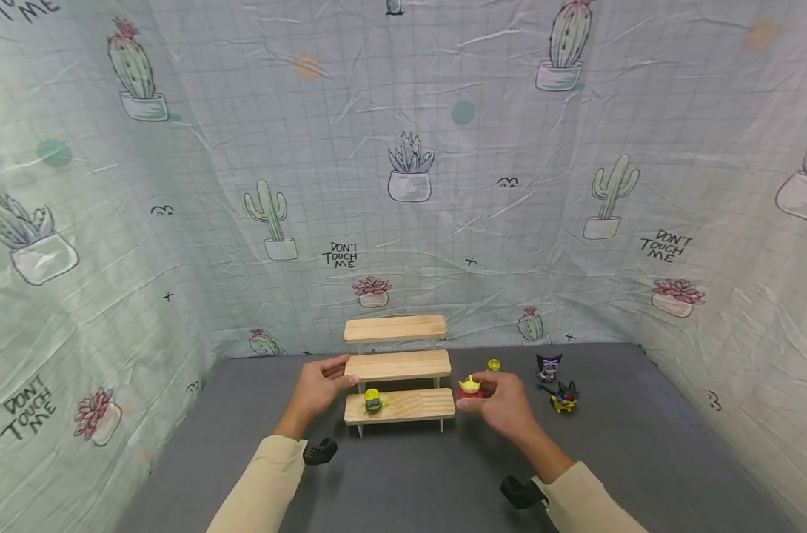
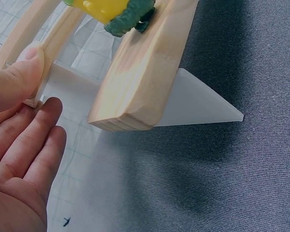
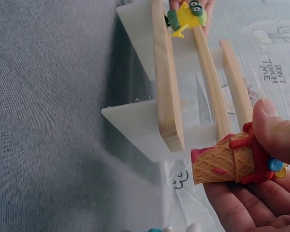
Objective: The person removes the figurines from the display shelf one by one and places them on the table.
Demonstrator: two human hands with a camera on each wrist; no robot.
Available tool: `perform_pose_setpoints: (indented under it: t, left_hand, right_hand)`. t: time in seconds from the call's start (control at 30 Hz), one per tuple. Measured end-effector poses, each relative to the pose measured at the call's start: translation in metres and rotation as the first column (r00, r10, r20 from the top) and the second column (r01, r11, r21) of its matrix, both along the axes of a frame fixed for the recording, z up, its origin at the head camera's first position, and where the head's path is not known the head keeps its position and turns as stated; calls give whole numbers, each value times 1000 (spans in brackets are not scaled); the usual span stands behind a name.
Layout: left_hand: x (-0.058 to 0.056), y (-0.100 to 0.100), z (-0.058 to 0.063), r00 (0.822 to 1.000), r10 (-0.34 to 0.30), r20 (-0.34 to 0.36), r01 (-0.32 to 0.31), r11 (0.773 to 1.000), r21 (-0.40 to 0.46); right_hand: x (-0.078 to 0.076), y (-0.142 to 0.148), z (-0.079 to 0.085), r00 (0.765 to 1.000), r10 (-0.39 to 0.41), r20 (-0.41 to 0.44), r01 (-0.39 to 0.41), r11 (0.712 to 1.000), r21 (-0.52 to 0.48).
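Note:
A three-tier wooden display stand [image 1: 403, 365] with pale supports stands before me. My left hand [image 1: 315, 386] pinches the left end of its middle board, thumb on top and fingers beneath. On the lowest board a yellow minion figurine [image 1: 373, 401] with green parts stands left of centre. To the right of the stand, my right hand [image 1: 508, 407] holds a small ice-cream-cone figurine [image 3: 222, 162] between thumb and fingers. The right wrist view shows its waffle cone and red drips, with a blue ball near the thumb; in the head view its top is yellow.
Behind my right hand is a small yellow figurine [image 1: 494, 365], partly hidden. Farther right are a black-and-purple figurine [image 1: 548, 368] and a yellow-and-black one [image 1: 565, 398] on the grey cloth [image 1: 403, 488]. A cactus-print curtain [image 1: 470, 222] closes off the back and sides.

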State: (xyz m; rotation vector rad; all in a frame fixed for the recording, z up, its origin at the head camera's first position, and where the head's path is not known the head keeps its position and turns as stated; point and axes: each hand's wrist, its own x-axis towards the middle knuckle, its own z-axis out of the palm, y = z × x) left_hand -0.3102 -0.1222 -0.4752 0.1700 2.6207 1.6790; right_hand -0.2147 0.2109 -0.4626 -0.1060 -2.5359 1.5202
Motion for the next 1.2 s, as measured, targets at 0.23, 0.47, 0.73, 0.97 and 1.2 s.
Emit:
perform_pose_setpoints:
  t: [0.23, 0.47, 0.73, 0.97, 1.2]
  left_hand:
    - [0, -1, 0, 1000, -3, -2, 3, 1000, 12]
    - [0, 0, 0, 1000, -1, 3, 1, 1000, 15]
    - [1, -1, 0, 1000, -4, 3, 4, 1000, 5]
    - [1, 0, -1, 1000, -2, 6, 2, 1000, 4]
    - [-1, -1, -1, 1000, -2, 5, 2, 1000, 10]
  right_hand:
    - [3, 9, 2, 1000, -2, 30, 1, 1000, 16]
    - [8, 19, 1, 998, -19, 53, 17, 999, 34]
    - [12, 32, -1, 996, -24, 81, 19, 998, 58]
    - [14, 43, -6, 997, -25, 69, 22, 998, 52]
    - [15, 50, -9, 997, -29, 67, 26, 999, 40]
